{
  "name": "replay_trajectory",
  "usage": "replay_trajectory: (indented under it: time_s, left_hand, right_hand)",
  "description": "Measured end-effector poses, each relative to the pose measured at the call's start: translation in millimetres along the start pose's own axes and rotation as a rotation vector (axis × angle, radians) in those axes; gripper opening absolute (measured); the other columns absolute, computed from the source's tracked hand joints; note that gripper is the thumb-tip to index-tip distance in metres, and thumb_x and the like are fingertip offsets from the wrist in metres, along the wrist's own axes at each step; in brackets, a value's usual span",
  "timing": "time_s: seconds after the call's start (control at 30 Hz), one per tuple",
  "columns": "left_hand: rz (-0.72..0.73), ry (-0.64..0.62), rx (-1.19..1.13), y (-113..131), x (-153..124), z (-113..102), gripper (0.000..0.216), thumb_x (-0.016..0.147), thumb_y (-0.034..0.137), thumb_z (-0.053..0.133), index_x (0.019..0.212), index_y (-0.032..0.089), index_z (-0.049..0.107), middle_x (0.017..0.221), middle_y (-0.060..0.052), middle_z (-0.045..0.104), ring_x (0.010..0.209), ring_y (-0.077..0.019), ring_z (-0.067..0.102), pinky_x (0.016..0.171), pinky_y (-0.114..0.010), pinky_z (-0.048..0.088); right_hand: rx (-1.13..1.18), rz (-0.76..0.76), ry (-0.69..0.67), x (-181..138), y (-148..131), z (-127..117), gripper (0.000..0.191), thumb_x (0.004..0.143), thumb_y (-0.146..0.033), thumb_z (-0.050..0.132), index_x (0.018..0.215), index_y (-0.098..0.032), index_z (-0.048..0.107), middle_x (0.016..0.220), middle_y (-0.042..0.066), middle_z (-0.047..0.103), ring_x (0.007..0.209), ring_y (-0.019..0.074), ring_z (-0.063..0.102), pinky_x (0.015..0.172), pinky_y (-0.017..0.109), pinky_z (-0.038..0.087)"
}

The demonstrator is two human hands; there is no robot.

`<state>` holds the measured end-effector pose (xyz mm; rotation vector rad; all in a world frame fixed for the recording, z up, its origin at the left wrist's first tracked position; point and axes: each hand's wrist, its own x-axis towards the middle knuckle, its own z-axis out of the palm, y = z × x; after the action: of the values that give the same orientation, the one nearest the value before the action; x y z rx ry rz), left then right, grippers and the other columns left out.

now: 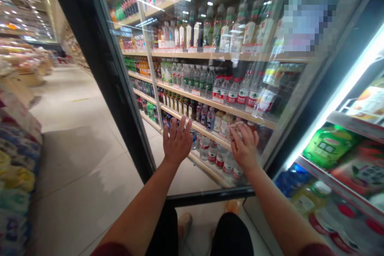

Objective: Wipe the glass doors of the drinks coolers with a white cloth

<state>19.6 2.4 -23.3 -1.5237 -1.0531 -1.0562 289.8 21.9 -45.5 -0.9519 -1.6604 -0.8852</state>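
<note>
A glass door [180, 176] with a dark frame stands swung out in front of me. Against its pane my left hand [177, 141] rests with fingers stretched upward and apart, holding nothing. To the right, my right hand [246, 148] presses a crumpled, light-coloured cloth [237, 130] to the glass, its fingers bent over it. Through the pane, rows of bottles [231, 90] show on wooden shelves; whether some of this is reflection I cannot fully tell.
At the right, a lit cooler holds a green package [328, 144] and several bottles [315, 196]. A pale tiled aisle [78, 128] runs along the left, past stacked colourful goods [18, 172]. The door's dark frame edge [105, 68] slants between aisle and glass. My knees [232, 234] are below the door.
</note>
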Motion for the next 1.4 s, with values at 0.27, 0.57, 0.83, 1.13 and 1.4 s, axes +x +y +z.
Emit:
replay_trajectory:
  time_s: [0.27, 0.57, 0.83, 1.13, 1.4]
  left_hand:
    - [-0.003, 0.006, -0.006, 1, -1, 0, 0.068, 0.094, 0.025, 0.056, 0.156, 0.020, 0.029, 0.152, -0.011, 0.043, 0.151, -0.0272, 0.018, 0.125, -0.048, 0.013]
    - [-0.011, -0.010, -0.001, 0, -2, 1, 0.066, 0.095, 0.027, 0.054, 0.156, 0.021, 0.029, 0.153, -0.011, 0.041, 0.151, -0.0271, 0.017, 0.125, -0.047, 0.013]
    - [-0.030, -0.022, -0.019, 0, -4, 2, 0.061, 0.097, 0.028, 0.052, 0.155, 0.023, 0.033, 0.153, -0.010, 0.042, 0.151, -0.0260, 0.018, 0.125, -0.047, 0.013]
    - [-0.043, -0.025, -0.032, 0, -4, 3, 0.061, 0.097, 0.028, 0.052, 0.154, 0.025, 0.034, 0.152, -0.009, 0.043, 0.151, -0.0253, 0.019, 0.125, -0.046, 0.012]
    - [-0.043, -0.016, -0.054, 0, -5, 3, 0.062, 0.095, 0.028, 0.055, 0.154, 0.023, 0.035, 0.151, -0.010, 0.045, 0.151, -0.0242, 0.018, 0.126, -0.045, 0.010]
  right_hand:
    - [0.023, 0.309, 0.219, 18, 39, 0, 0.052, 0.091, -0.017, 0.046, 0.143, -0.016, 0.050, 0.146, 0.020, 0.046, 0.138, 0.0310, 0.044, 0.111, 0.056, 0.041]
    - [-0.010, 0.351, 0.201, 12, 73, -6, 0.051, 0.087, -0.015, 0.049, 0.138, -0.016, 0.055, 0.144, 0.019, 0.048, 0.137, 0.0307, 0.043, 0.112, 0.055, 0.038]
    - [0.025, 0.732, 0.300, -22, 94, 0, 0.058, 0.085, -0.022, 0.044, 0.141, -0.012, 0.049, 0.142, 0.023, 0.047, 0.135, 0.0379, 0.042, 0.111, 0.065, 0.032]
    - [-0.071, 0.640, 0.443, 50, 104, -4, 0.052, 0.084, -0.017, 0.045, 0.136, -0.018, 0.055, 0.130, 0.019, 0.055, 0.124, 0.0388, 0.050, 0.102, 0.066, 0.038]
    - [0.093, 0.179, 0.175, 52, 20, 0, 0.051, 0.092, -0.017, 0.046, 0.143, -0.017, 0.051, 0.137, 0.018, 0.049, 0.133, 0.0300, 0.044, 0.112, 0.055, 0.037]
